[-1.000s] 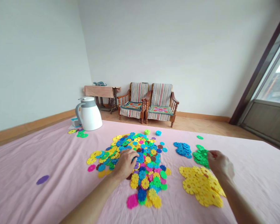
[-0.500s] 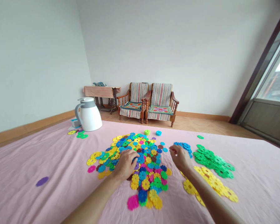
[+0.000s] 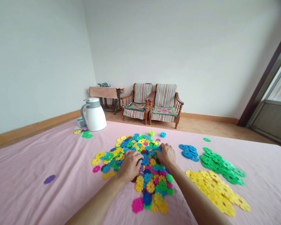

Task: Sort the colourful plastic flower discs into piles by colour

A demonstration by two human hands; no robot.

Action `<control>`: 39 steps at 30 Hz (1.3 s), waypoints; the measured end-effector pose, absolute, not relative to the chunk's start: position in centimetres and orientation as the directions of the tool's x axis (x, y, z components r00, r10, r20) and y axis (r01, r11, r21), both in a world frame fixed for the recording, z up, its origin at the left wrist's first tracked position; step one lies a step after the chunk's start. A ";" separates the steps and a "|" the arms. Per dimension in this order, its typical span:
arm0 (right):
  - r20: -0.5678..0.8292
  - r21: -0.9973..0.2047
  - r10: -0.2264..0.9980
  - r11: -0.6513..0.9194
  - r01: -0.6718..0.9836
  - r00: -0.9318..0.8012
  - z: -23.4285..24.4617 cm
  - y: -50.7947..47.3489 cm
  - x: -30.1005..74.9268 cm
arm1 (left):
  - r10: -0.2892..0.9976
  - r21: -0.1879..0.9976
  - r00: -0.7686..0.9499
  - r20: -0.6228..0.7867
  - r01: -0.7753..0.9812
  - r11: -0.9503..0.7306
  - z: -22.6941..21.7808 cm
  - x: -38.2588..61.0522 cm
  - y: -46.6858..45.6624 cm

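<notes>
Multicoloured notch-rimmed round plastic discs (image 3: 147, 178) heap on pink cloth (image 3: 70, 165), no single long axis; left hand (image 3: 131, 162) curls over heap's middle; right hand (image 3: 167, 155), fingers bent, at its right edge, nearer blue disc cluster (image 3: 189, 153); cannot tell whether either grips anything.

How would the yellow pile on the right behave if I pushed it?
The yellow pile would probably spread out rather than move as one, since its discs merely overlap. Each looks thin and flat, so likely light and more apt to slide than roll.
</notes>
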State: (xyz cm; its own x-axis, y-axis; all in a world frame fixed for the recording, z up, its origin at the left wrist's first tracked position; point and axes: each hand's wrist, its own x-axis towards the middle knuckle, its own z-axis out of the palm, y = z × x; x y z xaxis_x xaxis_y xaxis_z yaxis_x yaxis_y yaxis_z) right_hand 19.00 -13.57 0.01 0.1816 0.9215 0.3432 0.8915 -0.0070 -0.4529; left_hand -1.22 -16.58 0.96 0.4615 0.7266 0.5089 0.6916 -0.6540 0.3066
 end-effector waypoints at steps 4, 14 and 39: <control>0.313 -0.534 0.927 -0.009 0.846 0.207 -0.2 -13.7 20.0 | 0.728 0.311 0.466 0.503 0.688 -0.655 0.9 -1.2 -16.5; 0.294 -0.600 0.804 -0.266 0.755 0.517 1.2 -14.1 29.7 | 0.721 0.311 0.472 0.507 0.680 -0.664 0.8 -1.2 -16.3; 0.270 -0.472 0.946 -0.032 0.881 0.179 0.3 -13.7 19.4 | 0.715 0.295 0.488 0.500 0.681 -0.671 0.9 -1.1 -16.4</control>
State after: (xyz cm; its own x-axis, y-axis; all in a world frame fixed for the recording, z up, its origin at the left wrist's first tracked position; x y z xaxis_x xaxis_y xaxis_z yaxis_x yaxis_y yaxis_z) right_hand 19.43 -13.69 0.31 0.1791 0.9461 0.2699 0.8809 -0.0321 -0.4722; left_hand -1.07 -16.43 0.88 0.4884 0.7151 0.5001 0.6805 -0.6709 0.2947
